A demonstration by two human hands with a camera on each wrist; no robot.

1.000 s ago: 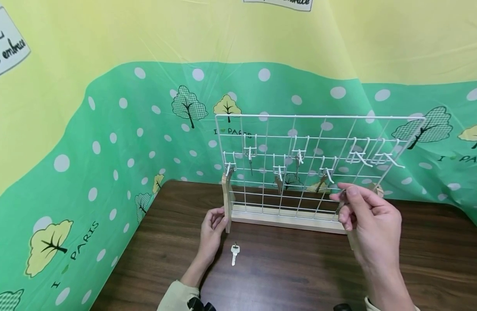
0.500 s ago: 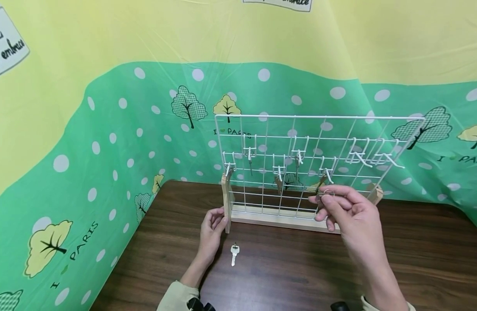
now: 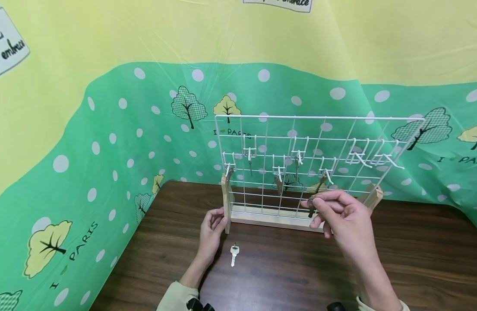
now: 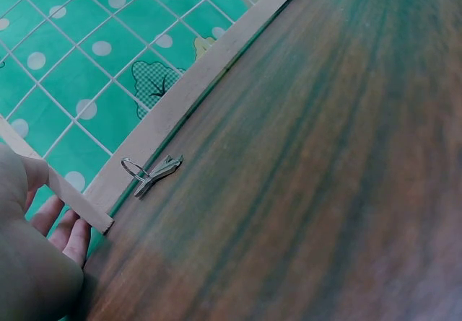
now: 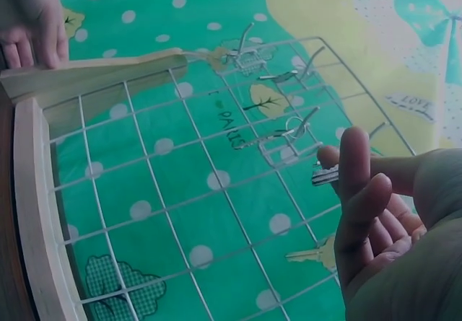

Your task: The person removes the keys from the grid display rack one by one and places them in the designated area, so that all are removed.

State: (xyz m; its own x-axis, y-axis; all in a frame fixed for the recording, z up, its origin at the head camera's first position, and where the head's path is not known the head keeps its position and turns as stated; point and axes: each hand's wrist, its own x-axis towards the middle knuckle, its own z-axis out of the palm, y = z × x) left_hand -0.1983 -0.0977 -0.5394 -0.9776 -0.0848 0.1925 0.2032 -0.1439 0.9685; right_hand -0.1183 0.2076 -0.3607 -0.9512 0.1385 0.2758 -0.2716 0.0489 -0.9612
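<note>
My left hand [image 3: 213, 229] grips the wooden foot [image 3: 226, 203] at the left end of a white wire grid rack [image 3: 320, 117], thumb on one side and fingers on the other in the left wrist view. Between thumb and fingertips, my right hand [image 3: 349, 218] pinches a key [image 3: 311, 210] in front of the grid's lower middle. Part of this key [image 5: 325, 174] shows past the fingers in the right wrist view. A loose key [image 3: 234, 255] with a ring [image 4: 133, 166] lies on the table before the rack, near my left hand.
Several keys hang from the white hooks, among them one [image 3: 279, 185] near the middle. Two hooks at the upper right, such as this hook [image 3: 386, 159], bear no key. A patterned green and yellow cloth [image 3: 118, 99] stands behind the dark wooden table [image 3: 285, 268].
My right hand has moved left along the front of the rack with its key, which now points down below the fingertips. My left hand and the loose key have stayed put.
</note>
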